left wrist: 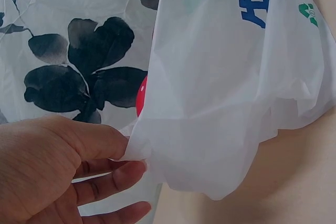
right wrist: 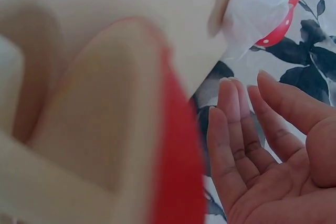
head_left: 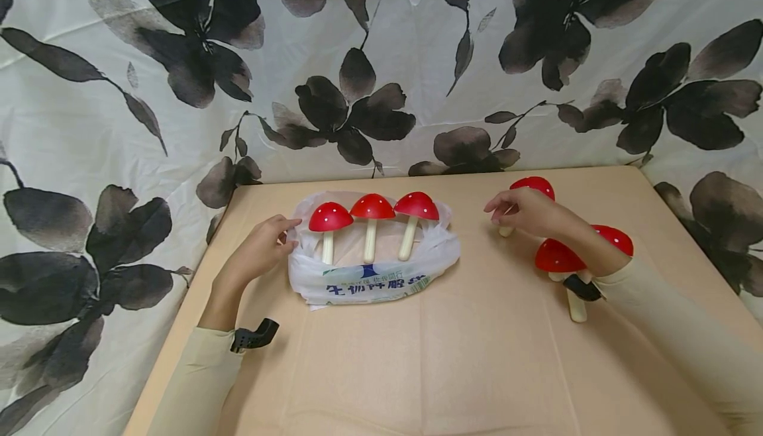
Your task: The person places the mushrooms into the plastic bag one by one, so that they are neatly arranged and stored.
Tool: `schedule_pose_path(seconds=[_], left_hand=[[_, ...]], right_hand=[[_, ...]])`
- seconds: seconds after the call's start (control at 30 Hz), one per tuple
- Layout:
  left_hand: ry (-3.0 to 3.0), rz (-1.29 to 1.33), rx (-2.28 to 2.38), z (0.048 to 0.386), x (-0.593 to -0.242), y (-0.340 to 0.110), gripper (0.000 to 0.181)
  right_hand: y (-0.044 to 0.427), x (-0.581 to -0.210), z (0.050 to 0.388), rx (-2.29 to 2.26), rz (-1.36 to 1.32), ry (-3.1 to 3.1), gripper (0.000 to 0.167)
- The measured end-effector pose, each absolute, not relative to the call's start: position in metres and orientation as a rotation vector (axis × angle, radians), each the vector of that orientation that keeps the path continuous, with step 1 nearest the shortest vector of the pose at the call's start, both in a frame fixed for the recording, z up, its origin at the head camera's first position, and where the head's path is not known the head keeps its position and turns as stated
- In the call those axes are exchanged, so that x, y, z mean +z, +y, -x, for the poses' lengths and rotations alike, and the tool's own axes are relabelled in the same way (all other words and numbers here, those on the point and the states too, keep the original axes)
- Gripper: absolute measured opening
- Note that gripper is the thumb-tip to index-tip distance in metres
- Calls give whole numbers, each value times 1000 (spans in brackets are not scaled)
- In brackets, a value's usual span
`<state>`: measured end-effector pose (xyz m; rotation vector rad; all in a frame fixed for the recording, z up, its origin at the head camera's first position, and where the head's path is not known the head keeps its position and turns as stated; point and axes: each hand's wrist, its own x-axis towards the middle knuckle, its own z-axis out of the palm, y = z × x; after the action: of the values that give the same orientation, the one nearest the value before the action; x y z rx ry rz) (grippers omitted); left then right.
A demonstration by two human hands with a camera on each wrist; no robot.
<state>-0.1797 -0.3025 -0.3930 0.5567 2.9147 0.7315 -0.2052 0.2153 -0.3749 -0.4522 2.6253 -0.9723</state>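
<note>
A white plastic bag (head_left: pixel 352 290) with blue print lies opened out on the table. Three toy mushrooms with red white-dotted caps and cream stems rest at it: a left one (head_left: pixel 330 217), a middle one (head_left: pixel 372 207) and a right one (head_left: pixel 416 205). My left hand (head_left: pixel 259 247) pinches the bag's left edge between thumb and finger, as the left wrist view shows. Over a far mushroom (head_left: pixel 532 186) at the right hovers my right hand (head_left: pixel 527 212), fingers loosely bent and holding nothing. That mushroom's stem is partly hidden by the hand.
Under my right forearm lie a near mushroom (head_left: pixel 559 256) and another red cap (head_left: pixel 616 240), both partly covered by the arm. A light wooden-coloured table (head_left: pixel 381 370) carries everything. Behind and at the sides hangs white cloth (head_left: pixel 417 38) with dark flowers.
</note>
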Motion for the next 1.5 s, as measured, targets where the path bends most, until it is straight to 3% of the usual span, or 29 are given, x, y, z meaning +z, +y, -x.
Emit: schedule_pose_path(seconds=[0.37, 0.7, 1.0, 1.33, 1.5], left_hand=[[2903, -566, 743, 178, -392, -304, 43], [2907, -556, 759, 177, -391, -305, 43], [2891, -552, 763, 176, -390, -307, 43], [2894, -556, 747, 177, -389, -309, 43], [2886, -550, 743, 176, -388, -310, 43]], right_hand=[[234, -379, 199, -914, 471, 2599, 41], [246, -379, 198, -738, 300, 2576, 50], [239, -378, 196, -614, 387, 2570, 58], [233, -378, 198, -639, 370, 2562, 50], [233, -380, 199, -696, 335, 2494, 54]])
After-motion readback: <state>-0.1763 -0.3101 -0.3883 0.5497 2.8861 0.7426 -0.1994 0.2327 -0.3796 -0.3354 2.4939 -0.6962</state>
